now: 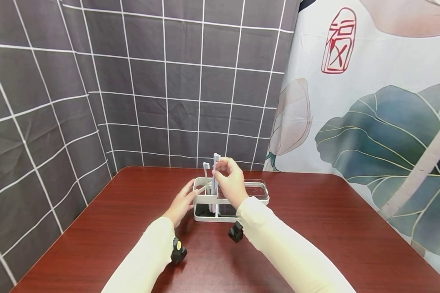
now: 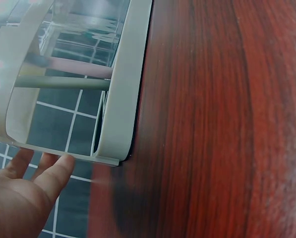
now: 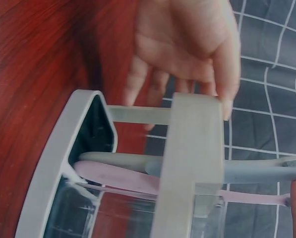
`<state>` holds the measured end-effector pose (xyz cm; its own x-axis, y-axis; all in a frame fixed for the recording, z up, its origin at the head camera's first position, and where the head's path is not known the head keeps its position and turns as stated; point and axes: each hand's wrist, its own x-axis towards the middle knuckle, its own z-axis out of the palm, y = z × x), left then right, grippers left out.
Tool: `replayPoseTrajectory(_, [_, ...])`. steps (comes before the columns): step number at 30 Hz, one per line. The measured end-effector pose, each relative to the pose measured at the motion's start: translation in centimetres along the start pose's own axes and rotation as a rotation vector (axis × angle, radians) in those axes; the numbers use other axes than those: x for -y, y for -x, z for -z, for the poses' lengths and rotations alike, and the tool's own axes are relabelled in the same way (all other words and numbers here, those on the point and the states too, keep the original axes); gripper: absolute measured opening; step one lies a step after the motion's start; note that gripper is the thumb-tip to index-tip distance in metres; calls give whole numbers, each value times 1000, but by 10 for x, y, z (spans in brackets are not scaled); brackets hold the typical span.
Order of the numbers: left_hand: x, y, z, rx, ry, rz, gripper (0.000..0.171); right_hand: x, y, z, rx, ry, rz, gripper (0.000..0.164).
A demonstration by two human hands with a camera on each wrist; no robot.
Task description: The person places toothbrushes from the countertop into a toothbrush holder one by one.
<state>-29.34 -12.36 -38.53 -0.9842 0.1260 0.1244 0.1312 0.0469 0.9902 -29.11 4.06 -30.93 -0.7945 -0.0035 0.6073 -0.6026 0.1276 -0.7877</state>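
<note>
A pale toothbrush holder (image 1: pixel 205 199) stands on the table. My left hand (image 1: pixel 182 202) is at its left end, with spread, mostly straight fingers (image 3: pixel 133 84) along the end frame and one digit at the upper rim. My right hand (image 1: pixel 232 181) pinches the upper part of a blue toothbrush (image 1: pixel 214 169) between thumb and fingertips. Its lower part stands inside the holder's left section. Beside it a light grey toothbrush (image 1: pixel 206 173) leans in the same section. A pink toothbrush (image 3: pixel 123 176) also stands there, its head mostly behind the blue one in the head view.
A clear tray (image 1: pixel 256 189) sits in the holder's right section, partly behind my right forearm. The dark red wooden table (image 1: pixel 297 211) extends around the holder. A grey grid-patterned curtain (image 1: pixel 183 81) hangs behind, and a lotus-printed cloth (image 1: pixel 315 101) hangs at the right.
</note>
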Motion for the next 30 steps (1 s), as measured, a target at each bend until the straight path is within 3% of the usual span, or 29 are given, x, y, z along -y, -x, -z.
replayPoseTrajectory(15, [0, 0, 0, 10, 28, 5, 57, -11, 7, -7, 110, 173, -14, 24])
replayPoseTrajectory(30, [0, 0, 1, 13, 20, 15, 57, -17, 15, -9, 153, 224, -2, 23])
